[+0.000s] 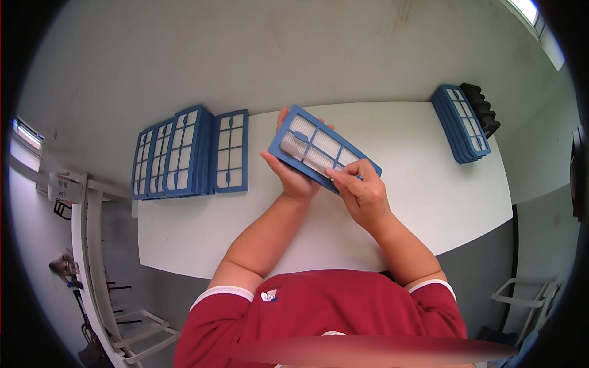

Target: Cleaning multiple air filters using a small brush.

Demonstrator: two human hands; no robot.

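A rectangular air filter (pixel 329 140) with a blue frame and white pleats is tilted above the table. My left hand (pixel 296 178) holds it from below, with the palm under the near edge and fingertips showing past the far edge. Over the pleats, my right hand (pixel 366 191) pinches a slim pale tool (pixel 294 149) with a broader, brush-like end. That end lies against the left part of the filter; the tool's exact kind is hard to make out.
On the white table (pixel 184 236), stacks of blue-framed filters (pixel 182 150) stand at the left, beside a separate filter (pixel 230 150). Another filter stack (pixel 464 122) is at the far right, against black ridged parts (pixel 481 110). A wall (pixel 343 55) rises behind the table.
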